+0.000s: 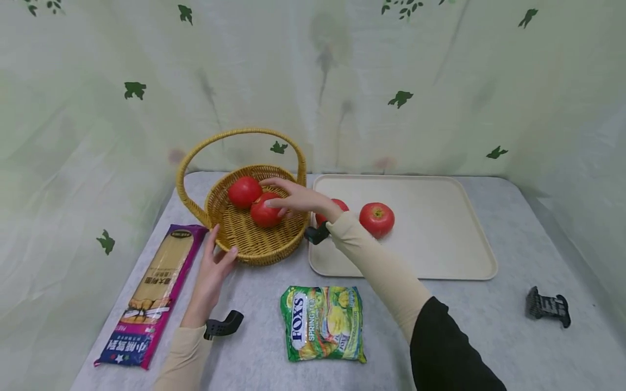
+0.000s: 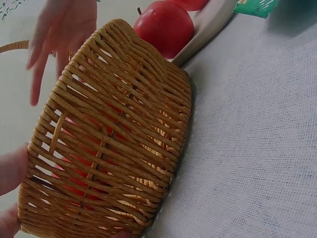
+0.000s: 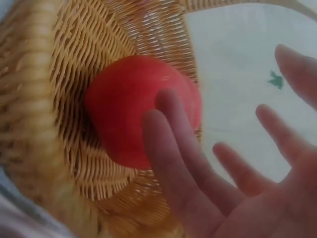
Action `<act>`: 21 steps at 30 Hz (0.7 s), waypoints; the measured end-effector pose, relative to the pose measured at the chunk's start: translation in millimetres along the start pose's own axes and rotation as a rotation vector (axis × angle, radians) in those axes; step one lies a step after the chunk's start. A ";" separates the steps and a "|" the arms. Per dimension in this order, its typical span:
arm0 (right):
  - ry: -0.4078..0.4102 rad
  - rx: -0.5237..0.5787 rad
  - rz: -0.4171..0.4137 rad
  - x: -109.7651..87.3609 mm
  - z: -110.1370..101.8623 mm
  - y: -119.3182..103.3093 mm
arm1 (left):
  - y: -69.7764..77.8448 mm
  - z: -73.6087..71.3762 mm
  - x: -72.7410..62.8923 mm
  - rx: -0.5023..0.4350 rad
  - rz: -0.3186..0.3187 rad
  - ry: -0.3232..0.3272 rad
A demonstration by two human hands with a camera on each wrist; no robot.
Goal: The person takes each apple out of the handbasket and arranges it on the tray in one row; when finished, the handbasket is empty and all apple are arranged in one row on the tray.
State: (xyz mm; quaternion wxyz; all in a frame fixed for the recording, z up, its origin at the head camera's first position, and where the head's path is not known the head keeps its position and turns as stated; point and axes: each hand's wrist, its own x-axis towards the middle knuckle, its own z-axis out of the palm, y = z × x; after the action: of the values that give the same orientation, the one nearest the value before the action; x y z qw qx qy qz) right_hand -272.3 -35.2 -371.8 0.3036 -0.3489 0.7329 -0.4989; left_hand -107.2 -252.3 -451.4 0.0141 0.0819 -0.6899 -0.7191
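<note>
A round wicker basket [image 1: 254, 247] with a tall arched handle stands on the table, with two red apples [image 1: 245, 192] inside. My left hand [image 1: 212, 274] holds the basket's near left rim, thumb and fingers spread around the edge. In the left wrist view, fingertips [image 2: 11, 171] lie right at the woven rim. Over the basket reaches my right hand [image 1: 295, 200], its fingers spread apart. The right wrist view shows two of its fingers overlapping one apple [image 3: 129, 109], while the others stand away from it.
A cream tray [image 1: 435, 228] lies right of the basket, with two more red apples [image 1: 376, 219] on it. In front is a green FOX'S bag [image 1: 323, 324]. A long noodle packet [image 1: 154, 293] lies at left, a small black object [image 1: 548, 307] at right. Fabric hangs behind.
</note>
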 end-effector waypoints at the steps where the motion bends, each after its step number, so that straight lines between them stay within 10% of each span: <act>1: -0.002 -0.001 0.014 4.2 1.7 -0.3 | -0.1 0.2 -0.1 -0.001 -0.001 -0.001; 21: 0.023 -0.076 0.303 37.4 26.9 6.3 | -0.2 -0.5 -1.4 -0.007 0.013 -0.018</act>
State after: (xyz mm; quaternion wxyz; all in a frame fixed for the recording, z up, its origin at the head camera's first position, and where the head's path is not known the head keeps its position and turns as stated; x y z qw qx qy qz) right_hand -273.6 -78.0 -389.9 0.3535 -0.2400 0.7990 -0.4232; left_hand -105.7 -252.6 -451.5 0.0128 0.0710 -0.6881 -0.7220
